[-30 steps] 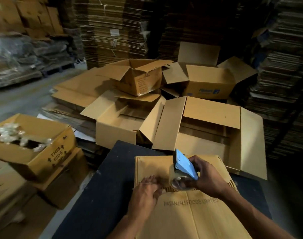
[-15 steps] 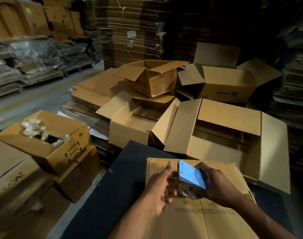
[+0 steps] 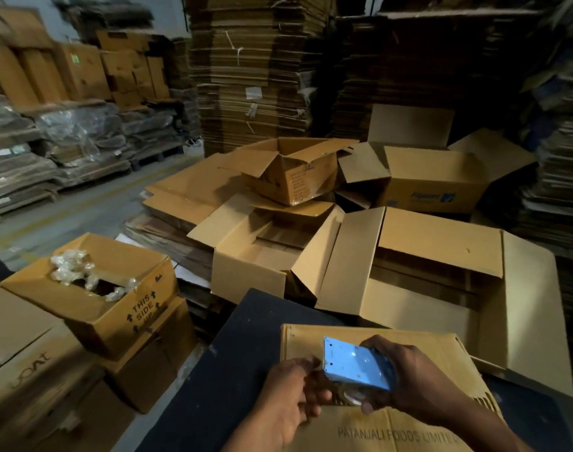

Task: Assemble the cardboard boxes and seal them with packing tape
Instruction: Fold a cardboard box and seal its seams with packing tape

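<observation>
A brown cardboard box (image 3: 373, 429) printed "PATANJALI FOODS LIMITED" lies on the dark worktable (image 3: 233, 370) in front of me. My right hand (image 3: 409, 380) grips a blue tape dispenser (image 3: 353, 363) just above the box's top, its clear tape roll underneath. My left hand (image 3: 291, 396) is at the dispenser's left end, thumb and fingers curled at the tape edge there. Whether it pinches the tape is hidden by the dispenser.
Several open assembled boxes are piled beyond the table: a large one (image 3: 441, 282), a mid one (image 3: 256, 256), a small one (image 3: 291, 171). A "THIS SIDE UP" box (image 3: 115, 288) stands at left. Tall stacks of flattened cardboard (image 3: 256, 66) line the back.
My left hand lifted off the box top and came up to the dispenser's left end. The right hand raised the dispenser slightly. My head tilted upward.
</observation>
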`<state>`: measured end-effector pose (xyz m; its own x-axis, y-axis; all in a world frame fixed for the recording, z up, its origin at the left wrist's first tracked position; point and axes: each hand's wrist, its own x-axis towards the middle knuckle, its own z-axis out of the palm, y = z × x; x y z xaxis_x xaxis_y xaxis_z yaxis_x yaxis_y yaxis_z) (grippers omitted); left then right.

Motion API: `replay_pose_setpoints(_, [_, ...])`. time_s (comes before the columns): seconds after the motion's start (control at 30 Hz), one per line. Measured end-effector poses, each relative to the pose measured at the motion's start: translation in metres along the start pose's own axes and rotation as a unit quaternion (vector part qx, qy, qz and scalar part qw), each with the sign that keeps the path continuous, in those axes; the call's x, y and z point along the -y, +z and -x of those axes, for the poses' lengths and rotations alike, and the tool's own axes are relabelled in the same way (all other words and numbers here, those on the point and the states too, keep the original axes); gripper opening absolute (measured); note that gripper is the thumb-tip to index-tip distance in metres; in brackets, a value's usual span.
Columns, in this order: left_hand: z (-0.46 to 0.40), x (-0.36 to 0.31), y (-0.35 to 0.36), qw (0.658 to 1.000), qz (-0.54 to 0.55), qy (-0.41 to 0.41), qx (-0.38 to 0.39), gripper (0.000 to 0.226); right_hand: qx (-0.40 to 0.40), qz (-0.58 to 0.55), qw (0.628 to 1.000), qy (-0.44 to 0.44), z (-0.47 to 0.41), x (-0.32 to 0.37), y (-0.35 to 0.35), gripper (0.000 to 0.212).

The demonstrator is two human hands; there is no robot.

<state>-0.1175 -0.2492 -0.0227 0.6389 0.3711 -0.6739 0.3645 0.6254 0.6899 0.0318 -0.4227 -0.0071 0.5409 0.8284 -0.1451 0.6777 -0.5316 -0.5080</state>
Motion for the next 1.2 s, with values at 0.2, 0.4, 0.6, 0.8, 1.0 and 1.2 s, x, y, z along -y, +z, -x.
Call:
replay_pose_setpoints(0.2, [0.009, -0.004, 0.004, 0.991, 0.120, -0.049, 0.024, 0.031, 0.007, -0.002, 1.000, -0.006, 0.004, 0.003, -0.005, 0.070])
replay_pose_setpoints(0.4, [0.014, -0.002, 0.010, 0.992, 0.109, -0.046, 0.033, 0.014, 0.005, -0.031, 0.999, -0.003, 0.009, 0.004, -0.007, 0.077])
replay_pose_setpoints(0.6, [0.014, -0.004, 0.003, 0.987, -0.055, 0.119, -0.095, 0.014, 0.023, 0.013, 0.999, -0.026, 0.013, 0.013, -0.018, 0.074])
replay_pose_setpoints(0.8, [0.017, 0.008, -0.034, 0.979, -0.074, 0.117, -0.146, 0.015, 0.078, 0.126, 0.987, -0.069, 0.012, 0.040, -0.033, 0.077])
replay_pose_setpoints(1.0, [0.005, 0.014, -0.075, 0.975, -0.058, 0.070, -0.203, 0.008, 0.101, 0.218, 0.970, -0.038, 0.012, 0.034, -0.038, 0.088])
replay_pose_setpoints(1.2, [-0.010, 0.033, -0.089, 0.973, -0.067, 0.047, -0.215, 0.009, 0.119, 0.262, 0.957, -0.020, 0.003, 0.041, -0.011, 0.098])
